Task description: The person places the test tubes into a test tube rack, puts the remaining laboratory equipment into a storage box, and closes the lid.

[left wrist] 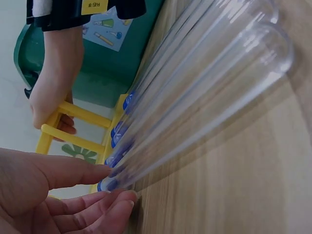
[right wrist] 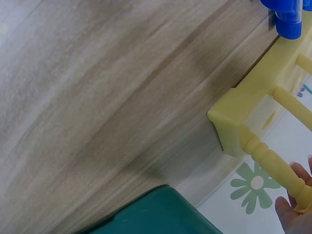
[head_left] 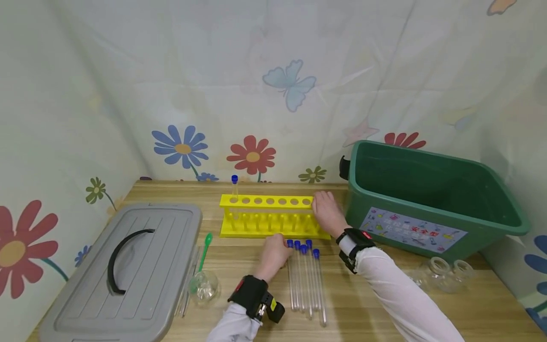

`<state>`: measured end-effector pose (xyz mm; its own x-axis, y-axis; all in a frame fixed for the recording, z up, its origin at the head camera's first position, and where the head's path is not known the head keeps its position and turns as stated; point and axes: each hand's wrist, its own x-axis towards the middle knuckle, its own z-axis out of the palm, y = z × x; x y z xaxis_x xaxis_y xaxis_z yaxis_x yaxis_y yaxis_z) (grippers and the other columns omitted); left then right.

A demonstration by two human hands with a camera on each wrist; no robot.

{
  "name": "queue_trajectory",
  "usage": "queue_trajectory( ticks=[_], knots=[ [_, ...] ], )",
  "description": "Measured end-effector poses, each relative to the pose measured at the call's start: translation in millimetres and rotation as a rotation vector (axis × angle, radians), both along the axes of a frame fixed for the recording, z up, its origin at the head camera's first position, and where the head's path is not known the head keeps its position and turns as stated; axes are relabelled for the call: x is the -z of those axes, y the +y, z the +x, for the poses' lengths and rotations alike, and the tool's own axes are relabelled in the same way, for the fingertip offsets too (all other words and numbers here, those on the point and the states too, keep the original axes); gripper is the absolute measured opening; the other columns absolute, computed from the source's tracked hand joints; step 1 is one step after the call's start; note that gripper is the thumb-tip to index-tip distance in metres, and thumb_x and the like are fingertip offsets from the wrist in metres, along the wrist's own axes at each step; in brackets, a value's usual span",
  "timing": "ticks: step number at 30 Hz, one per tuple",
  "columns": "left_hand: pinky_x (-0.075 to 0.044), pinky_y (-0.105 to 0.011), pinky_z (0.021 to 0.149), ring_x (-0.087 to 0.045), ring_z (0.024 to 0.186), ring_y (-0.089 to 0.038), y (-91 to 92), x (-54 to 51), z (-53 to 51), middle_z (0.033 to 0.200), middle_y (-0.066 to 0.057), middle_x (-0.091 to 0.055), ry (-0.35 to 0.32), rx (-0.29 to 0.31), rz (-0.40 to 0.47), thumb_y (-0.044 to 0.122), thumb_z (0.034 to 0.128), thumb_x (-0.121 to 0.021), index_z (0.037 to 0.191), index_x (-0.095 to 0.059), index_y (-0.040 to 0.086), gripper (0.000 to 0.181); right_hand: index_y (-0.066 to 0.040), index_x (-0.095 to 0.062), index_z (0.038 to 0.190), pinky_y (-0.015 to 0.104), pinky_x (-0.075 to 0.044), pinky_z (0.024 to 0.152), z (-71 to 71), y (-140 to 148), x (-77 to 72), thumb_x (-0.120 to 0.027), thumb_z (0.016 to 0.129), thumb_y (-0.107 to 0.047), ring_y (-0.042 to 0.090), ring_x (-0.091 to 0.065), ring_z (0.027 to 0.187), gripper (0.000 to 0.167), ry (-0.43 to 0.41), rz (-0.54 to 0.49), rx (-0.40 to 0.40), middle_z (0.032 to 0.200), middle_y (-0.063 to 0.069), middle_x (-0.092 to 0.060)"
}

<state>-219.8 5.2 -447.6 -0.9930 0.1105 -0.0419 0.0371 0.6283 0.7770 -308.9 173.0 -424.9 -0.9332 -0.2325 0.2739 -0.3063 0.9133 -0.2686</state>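
A yellow test tube rack [head_left: 265,206] stands along the back of the table. One blue-capped test tube [head_left: 234,179] is upright in its leftmost hole. My right hand [head_left: 329,211] grips the rack's right end, its fingers round the end post [right wrist: 275,168] in the right wrist view. Several clear test tubes [head_left: 304,280] with blue caps lie side by side in front of the rack, caps toward it. At the leftmost of these, my left hand [head_left: 273,256] pinches the blue cap [left wrist: 109,184] between thumb and fingers, as the left wrist view shows.
A green bin [head_left: 354,218] stands at the right, with two glass bottles [head_left: 440,273] before it. On the left lies a grey lid [head_left: 85,266] with a black handle. Beside it are a green spoon [head_left: 206,251], a clear glass vessel [head_left: 205,287] and thin clear rods [head_left: 185,294].
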Motion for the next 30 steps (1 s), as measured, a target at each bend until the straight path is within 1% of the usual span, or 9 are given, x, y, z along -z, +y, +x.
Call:
queue_trajectory(
  ticks=[3, 5, 11, 14, 17, 20, 25, 30],
  knots=[
    [-0.023, -0.020, 0.032, -0.036, 0.028, -0.008, -3.0, -0.1, -0.1, 0.035, 0.004, -0.035, 0.000, 0.002, 0.010, 0.003, 0.0810, -0.061, 0.045, -0.035, 0.012, 0.046, 0.002, -0.051, 0.109, 0.038, -0.039, 0.084, 0.0, -0.7, -0.2, -0.032, 0.098, -0.017, 0.028, -0.042, 0.093, 0.029, 0.012, 0.010, -0.004, 0.104, 0.014, -0.052],
    [-0.024, -0.020, 0.032, -0.038, 0.028, -0.009, -4.9, -0.8, 0.4, 0.034, 0.004, -0.036, -0.010, 0.003, 0.016, 0.004, 0.0815, -0.062, 0.044, -0.035, 0.012, 0.047, 0.003, -0.051, 0.109, 0.039, -0.039, 0.084, -0.2, -0.9, -0.2, -0.033, 0.098, -0.016, 0.029, -0.042, 0.092, 0.028, 0.018, 0.007, -0.009, 0.104, 0.015, -0.052],
    [-0.027, -0.020, 0.031, -0.049, 0.032, -0.017, -7.1, -4.5, 2.3, 0.035, 0.000, -0.041, -0.045, -0.007, -0.011, 0.005, 0.0810, -0.063, 0.043, -0.040, 0.011, 0.044, 0.002, -0.052, 0.109, 0.039, -0.039, 0.085, -2.4, 0.0, 1.3, -0.031, 0.098, -0.016, 0.028, -0.042, 0.093, 0.030, 0.017, 0.002, -0.015, 0.105, 0.014, -0.052],
    [-0.028, -0.020, 0.031, -0.051, 0.033, -0.018, -6.6, -6.8, 3.3, 0.037, -0.003, -0.046, -0.044, -0.011, -0.034, 0.003, 0.0797, -0.062, 0.045, -0.043, 0.010, 0.041, 0.002, -0.051, 0.109, 0.039, -0.038, 0.085, -2.2, 0.7, 0.8, -0.031, 0.098, -0.017, 0.028, -0.042, 0.094, 0.030, 0.012, -0.002, -0.019, 0.106, 0.015, -0.052],
    [-0.028, -0.020, 0.030, -0.050, 0.032, -0.016, -5.5, -8.2, 3.4, 0.038, -0.004, -0.047, -0.037, -0.016, -0.060, 0.004, 0.0790, -0.062, 0.046, -0.044, 0.010, 0.038, 0.003, -0.051, 0.109, 0.039, -0.038, 0.085, -1.3, 0.9, -0.6, -0.031, 0.098, -0.015, 0.029, -0.042, 0.093, 0.029, 0.012, -0.008, -0.027, 0.106, 0.015, -0.052],
    [-0.028, -0.020, 0.030, -0.046, 0.029, -0.013, -4.3, -8.5, 3.1, 0.036, -0.001, -0.045, -0.028, -0.017, -0.077, 0.006, 0.0784, -0.063, 0.046, -0.046, 0.009, 0.036, 0.003, -0.051, 0.109, 0.040, -0.038, 0.086, -0.6, 1.2, -1.4, -0.032, 0.098, -0.015, 0.029, -0.041, 0.094, 0.028, 0.007, -0.005, -0.026, 0.106, 0.016, -0.051],
    [-0.028, -0.020, 0.030, -0.044, 0.028, -0.012, -4.9, -7.3, 3.4, 0.035, 0.000, -0.043, -0.033, -0.011, -0.076, 0.007, 0.0783, -0.064, 0.049, -0.048, 0.008, 0.034, 0.002, -0.051, 0.111, 0.039, -0.038, 0.086, -0.3, 1.0, -1.3, -0.033, 0.098, -0.017, 0.029, -0.042, 0.094, 0.029, -0.006, -0.001, -0.019, 0.107, 0.015, -0.052],
    [-0.030, -0.020, 0.030, -0.043, 0.028, -0.012, -8.9, -6.3, 3.9, 0.036, 0.001, -0.042, -0.034, -0.016, -0.066, 0.006, 0.0768, -0.066, 0.050, -0.049, 0.007, 0.032, 0.003, -0.052, 0.109, 0.039, -0.038, 0.085, -0.1, 0.0, -2.1, -0.034, 0.098, -0.015, 0.029, -0.042, 0.093, 0.028, 0.018, -0.008, -0.029, 0.105, 0.016, -0.052]
  ],
)
